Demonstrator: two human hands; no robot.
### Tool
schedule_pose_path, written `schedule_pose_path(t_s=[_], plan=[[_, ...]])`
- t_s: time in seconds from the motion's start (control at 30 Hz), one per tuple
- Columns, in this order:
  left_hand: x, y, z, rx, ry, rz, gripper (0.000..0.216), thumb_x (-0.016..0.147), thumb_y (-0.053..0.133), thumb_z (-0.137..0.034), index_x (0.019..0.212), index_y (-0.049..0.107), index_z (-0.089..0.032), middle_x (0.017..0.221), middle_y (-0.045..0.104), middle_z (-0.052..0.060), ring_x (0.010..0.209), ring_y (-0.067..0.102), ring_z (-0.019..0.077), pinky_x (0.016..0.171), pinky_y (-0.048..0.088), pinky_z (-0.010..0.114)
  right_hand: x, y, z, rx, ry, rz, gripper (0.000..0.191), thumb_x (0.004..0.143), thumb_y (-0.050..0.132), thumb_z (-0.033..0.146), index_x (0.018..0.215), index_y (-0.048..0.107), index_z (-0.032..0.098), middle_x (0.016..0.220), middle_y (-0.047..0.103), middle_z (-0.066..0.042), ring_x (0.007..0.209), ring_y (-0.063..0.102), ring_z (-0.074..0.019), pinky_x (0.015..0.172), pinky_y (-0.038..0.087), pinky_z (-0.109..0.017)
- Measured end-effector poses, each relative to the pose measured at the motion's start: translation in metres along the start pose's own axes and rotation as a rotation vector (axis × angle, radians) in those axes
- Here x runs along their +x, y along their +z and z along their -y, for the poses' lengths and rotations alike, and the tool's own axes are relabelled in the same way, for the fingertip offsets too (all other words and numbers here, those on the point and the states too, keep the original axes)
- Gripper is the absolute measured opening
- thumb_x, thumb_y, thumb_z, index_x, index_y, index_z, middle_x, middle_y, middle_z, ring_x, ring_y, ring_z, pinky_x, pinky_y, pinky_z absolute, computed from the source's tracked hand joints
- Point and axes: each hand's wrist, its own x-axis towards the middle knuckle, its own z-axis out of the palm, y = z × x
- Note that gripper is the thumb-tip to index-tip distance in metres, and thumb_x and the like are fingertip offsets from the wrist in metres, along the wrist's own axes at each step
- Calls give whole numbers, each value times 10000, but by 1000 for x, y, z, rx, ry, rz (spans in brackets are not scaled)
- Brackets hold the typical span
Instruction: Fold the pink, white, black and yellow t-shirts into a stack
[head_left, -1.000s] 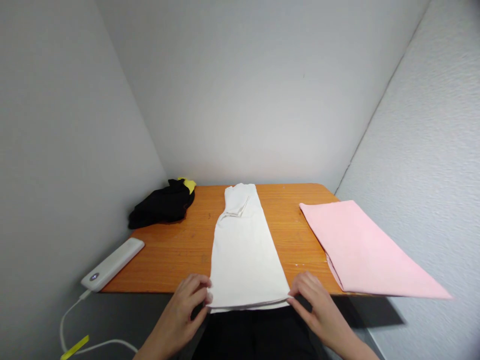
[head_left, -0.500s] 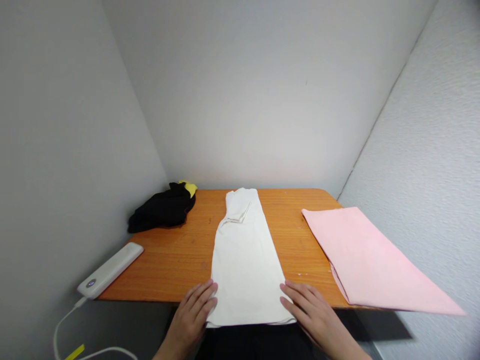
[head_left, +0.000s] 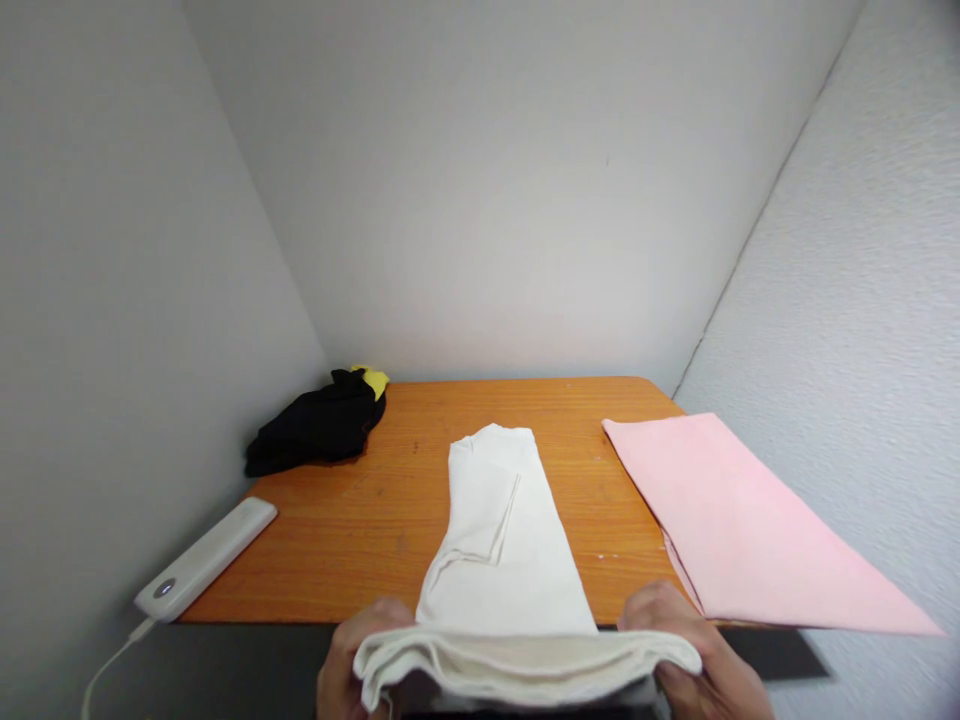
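A white shirt (head_left: 517,580), folded lengthwise with a sleeve laid across it, lies along the middle of the table. Its near end is raised off the front edge, showing the layered hem. My left hand (head_left: 358,645) is closed on the hem's left corner; the cloth hides some of its fingers. At the right corner my right hand (head_left: 686,640) grips the same hem, its fingertips partly behind the fabric. Both hands are just in front of the table edge.
A folded pink cloth (head_left: 750,530) covers the table's right side and hangs past its front edge. On the left lie a black garment (head_left: 315,425) with a yellow piece (head_left: 373,381) and a white power bank (head_left: 210,560) with a cable. Walls border the wooden table (head_left: 360,530).
Both hands went from lying flat on the shirt's near end to gripping its hem corners and lifting them. The shirt has slid toward me, its far end now nearer.
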Motion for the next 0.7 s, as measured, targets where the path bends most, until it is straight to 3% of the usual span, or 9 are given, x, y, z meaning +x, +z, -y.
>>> schedule_pose_path(t_s=[0.1,0.2,0.33,0.43,0.53,0.7], plan=[[37,16,-6,119,-120,-128,366,879,506,-591,901,560,-229,770,597,21,697,579,170,633,501,297,36,8,10,-49,109,-287,245,954,460,417,854,599,243,723,609,-49,677,594,-189,605,470,-297],[88,28,2,86,-187,-102,347,900,513,-531,832,534,-192,738,562,4,677,539,135,609,449,225,84,13,1,-108,180,-331,248,965,460,431,859,552,226,683,592,-8,619,562,-153,571,415,-254],[162,44,45,194,-229,-20,308,941,449,-484,885,518,-190,818,606,9,731,574,139,621,436,204,158,23,-46,-217,256,-207,351,992,352,500,865,516,217,630,560,18,568,528,-143,554,357,-241],[202,60,91,492,-319,120,259,964,410,-391,965,554,-176,925,664,56,840,622,177,720,457,244,203,42,-91,-435,394,-4,356,1015,314,448,969,554,189,811,662,-50,746,621,-172,629,379,-238],[215,76,130,625,-407,200,207,939,462,-316,929,593,-156,937,691,114,890,645,227,762,453,291,220,67,-126,-615,532,194,354,1019,329,406,1061,581,161,952,692,-118,913,651,-220,700,407,-257],[211,86,155,759,-467,250,287,963,410,-347,1007,599,-135,1059,686,187,1011,641,277,823,446,334,213,93,-148,-693,595,229,398,1020,315,401,1141,575,124,964,692,-169,944,659,-278,745,441,-321]])
